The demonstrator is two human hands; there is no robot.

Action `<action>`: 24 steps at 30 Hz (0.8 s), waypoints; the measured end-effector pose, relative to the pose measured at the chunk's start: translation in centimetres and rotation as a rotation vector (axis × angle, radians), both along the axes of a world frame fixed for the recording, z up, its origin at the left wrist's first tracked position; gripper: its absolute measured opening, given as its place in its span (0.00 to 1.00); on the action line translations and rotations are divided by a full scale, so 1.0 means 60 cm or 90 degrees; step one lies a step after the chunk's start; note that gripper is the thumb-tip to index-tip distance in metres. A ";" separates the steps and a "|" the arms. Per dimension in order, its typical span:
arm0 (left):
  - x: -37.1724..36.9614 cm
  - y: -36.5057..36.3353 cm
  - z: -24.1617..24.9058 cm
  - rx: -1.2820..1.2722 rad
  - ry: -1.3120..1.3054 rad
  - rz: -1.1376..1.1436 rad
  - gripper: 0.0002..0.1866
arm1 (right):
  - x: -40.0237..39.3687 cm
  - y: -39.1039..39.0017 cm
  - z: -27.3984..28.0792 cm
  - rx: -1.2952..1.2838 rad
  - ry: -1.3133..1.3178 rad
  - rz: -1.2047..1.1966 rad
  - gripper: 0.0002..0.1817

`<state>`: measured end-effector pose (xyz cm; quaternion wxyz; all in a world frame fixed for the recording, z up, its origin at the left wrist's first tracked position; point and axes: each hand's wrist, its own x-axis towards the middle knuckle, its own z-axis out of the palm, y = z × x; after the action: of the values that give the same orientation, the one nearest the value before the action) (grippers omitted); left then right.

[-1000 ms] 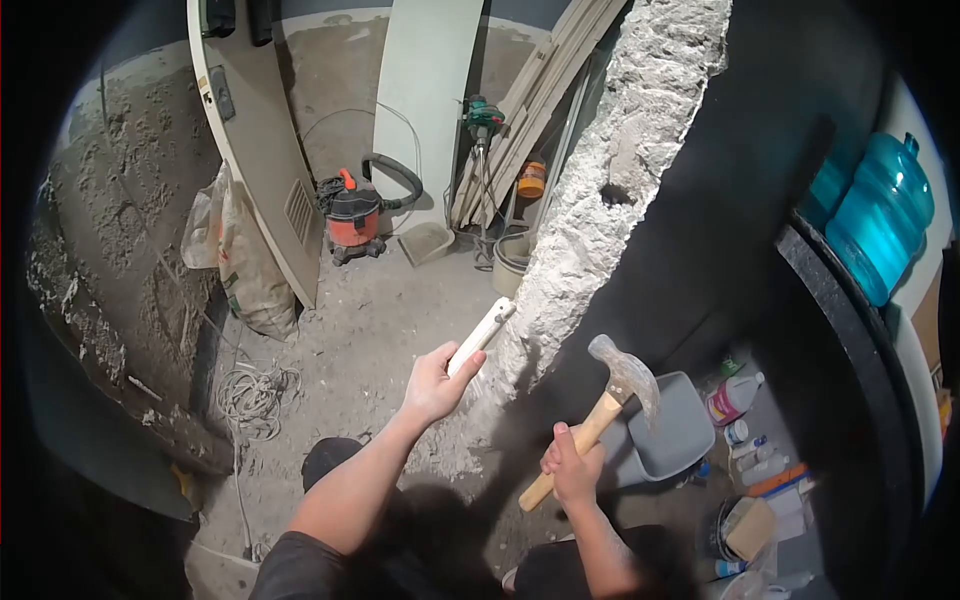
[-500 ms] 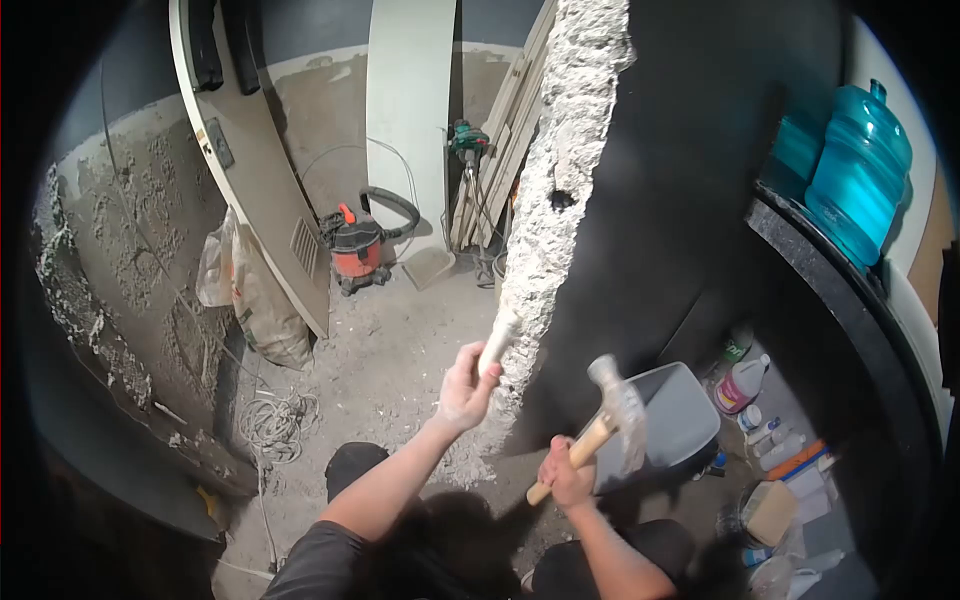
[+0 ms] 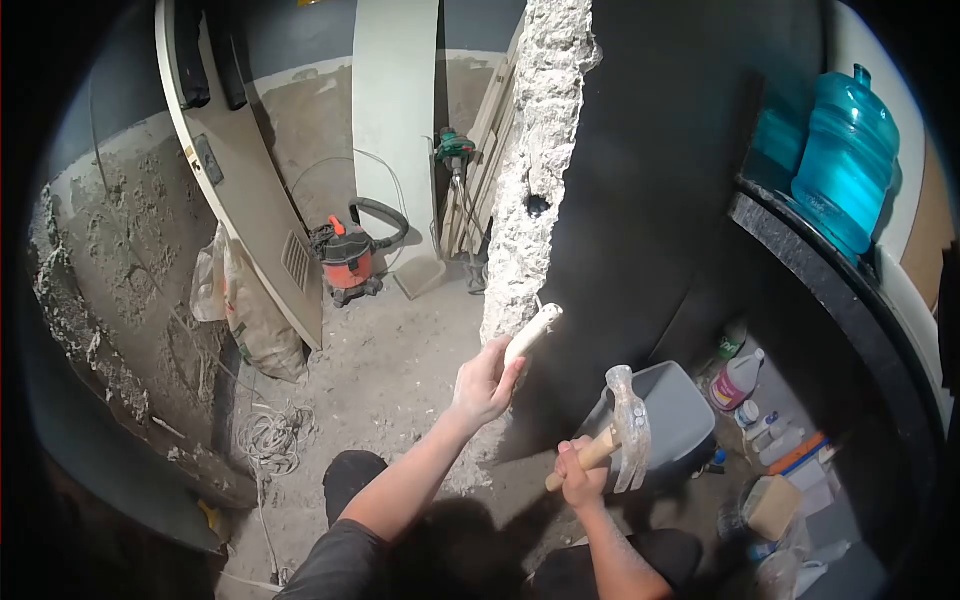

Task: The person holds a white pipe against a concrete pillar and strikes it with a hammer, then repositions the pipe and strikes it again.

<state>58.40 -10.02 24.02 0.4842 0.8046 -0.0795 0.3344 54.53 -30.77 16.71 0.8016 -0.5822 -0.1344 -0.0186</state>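
My left hand (image 3: 487,382) is wrapped round a pale, dusty rod-like tool (image 3: 533,333), tilted up to the right beside the rough broken edge of a wall (image 3: 540,120). What the tool's lower end looks like is hidden by my fingers. My right hand (image 3: 580,472) grips the wooden handle of a claw hammer (image 3: 629,425), its dusty metal head raised in front of a grey bin. Hammer and pale tool are apart. A dark hole shows in the wall edge above my left hand.
A red vacuum (image 3: 347,262), a dustpan (image 3: 420,274), a filled sack (image 3: 262,320) and a coiled cable (image 3: 276,440) are at the left. At the right are a grey bin (image 3: 672,410), bottles (image 3: 738,380) and a blue water jug (image 3: 848,160) on a dark counter (image 3: 800,245).
The pale tool and my left hand have moved right across the wall edge. The hammer has turned more upright and shifted slightly right. The whole view has shifted a little.
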 end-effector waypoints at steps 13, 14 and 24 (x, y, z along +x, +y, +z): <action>0.009 0.002 -0.001 0.092 -0.005 0.041 0.11 | -0.008 -0.001 0.075 -0.218 -0.496 -0.107 0.05; 0.009 0.001 -0.002 0.096 -0.003 0.043 0.11 | -0.002 0.000 0.068 -0.213 -0.494 -0.106 0.05; 0.022 0.007 -0.019 0.067 -0.041 0.012 0.11 | 0.007 0.023 0.083 -0.432 -0.609 -0.365 0.09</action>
<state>59.72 -9.58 22.89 0.4354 0.8184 -0.1047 0.3601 54.98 -29.37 21.66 0.3885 -0.7429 -0.3142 -0.4455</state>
